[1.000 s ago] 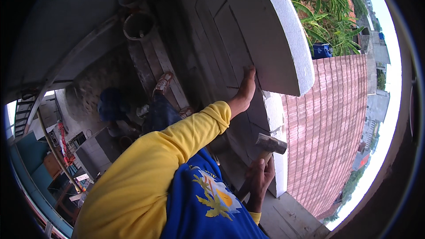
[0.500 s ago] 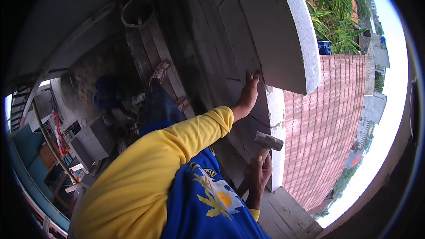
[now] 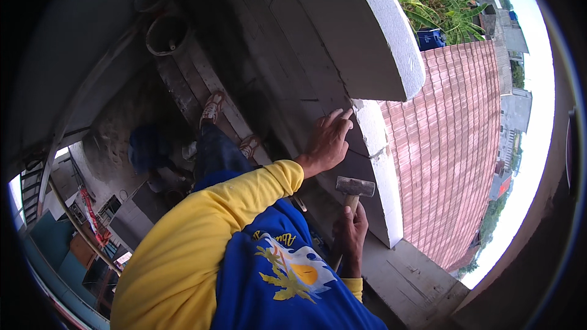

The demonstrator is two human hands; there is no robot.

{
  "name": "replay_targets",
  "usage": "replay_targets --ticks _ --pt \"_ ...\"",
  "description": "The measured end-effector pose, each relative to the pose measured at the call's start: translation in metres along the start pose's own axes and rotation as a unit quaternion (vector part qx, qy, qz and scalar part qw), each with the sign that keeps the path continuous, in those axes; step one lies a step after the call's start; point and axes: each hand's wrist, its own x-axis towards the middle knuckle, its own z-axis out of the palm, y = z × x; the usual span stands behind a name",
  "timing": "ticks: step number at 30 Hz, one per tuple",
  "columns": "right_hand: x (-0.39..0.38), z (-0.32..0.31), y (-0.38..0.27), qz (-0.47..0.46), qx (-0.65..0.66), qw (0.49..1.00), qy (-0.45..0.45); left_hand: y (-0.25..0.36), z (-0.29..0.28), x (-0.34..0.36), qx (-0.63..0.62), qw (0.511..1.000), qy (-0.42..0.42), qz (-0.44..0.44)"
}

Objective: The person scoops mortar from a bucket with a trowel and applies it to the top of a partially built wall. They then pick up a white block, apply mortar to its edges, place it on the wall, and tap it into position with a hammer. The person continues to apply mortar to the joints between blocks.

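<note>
My right hand [image 3: 351,229] grips the wooden handle of a club hammer [image 3: 354,187], its blocky metal head raised beside a light grey wall block [image 3: 386,177] with a pale, chipped end face. My left hand [image 3: 329,143], in a yellow sleeve, lies against this block's inner side with fingers apart and fingertips near its upper corner. Beyond the fingertips, a larger upper block [image 3: 376,30] juts farther out than the one under it. A thin dark crack or line runs across the lower block between my two hands.
Planks [image 3: 195,79] form a raised walkway, where my shoes rest. Two buckets [image 3: 166,35] stand at its far end. Below left, another person [image 3: 150,146] bends over. Outside the wall lies a red tiled roof [image 3: 443,146]; a concrete ledge [image 3: 422,278] is at lower right.
My left hand has shifted from beside the upper block's corner down along the lower block, its fingers bending. The hammer head has drawn back from the block's edge. The whole view has turned slightly.
</note>
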Motion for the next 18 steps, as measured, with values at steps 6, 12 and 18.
replay_targets --ticks 6,12,18 --pt "-0.009 0.001 0.019 0.029 0.011 0.999 -0.023 0.004 0.01 0.013 0.362 0.895 -0.17 0.196" --pt "-0.025 0.005 0.047 0.029 0.035 0.999 -0.007 0.013 -0.001 0.007 0.418 0.839 -0.245 0.247" --pt "-0.009 0.008 0.052 0.034 -0.02 0.999 -0.015 0.011 0.01 0.005 0.315 0.911 -0.128 0.232"
